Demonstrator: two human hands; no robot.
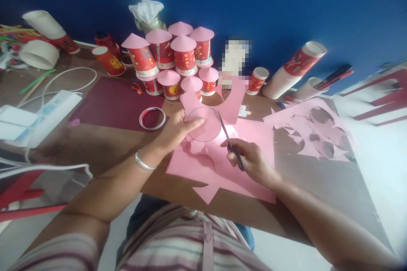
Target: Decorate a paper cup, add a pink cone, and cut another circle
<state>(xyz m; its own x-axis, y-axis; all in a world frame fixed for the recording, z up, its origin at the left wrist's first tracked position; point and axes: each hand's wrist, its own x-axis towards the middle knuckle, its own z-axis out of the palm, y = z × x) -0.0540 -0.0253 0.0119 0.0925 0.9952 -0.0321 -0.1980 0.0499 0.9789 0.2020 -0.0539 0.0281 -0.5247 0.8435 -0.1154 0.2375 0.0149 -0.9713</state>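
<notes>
My left hand (178,131) grips a piece of pink paper (237,103) at its left side, thumb lying on top. A round outline marks a circle (208,125) on this paper, and part of the sheet beyond it is cut away in a curve. In my right hand (251,159) is a pair of scissors (231,142), fingers wrapped round the handles. The blades touch the right edge of the circle. Below both hands lie larger pink sheets (248,182) with cut scraps on them.
Red paper cups with pink cone tops (182,51) stand stacked at the back. A tape roll (151,118) lies on a dark red sheet (121,101) to the left. Pink offcuts (318,127) cover the right side. A power strip (47,114) with white cables sits far left.
</notes>
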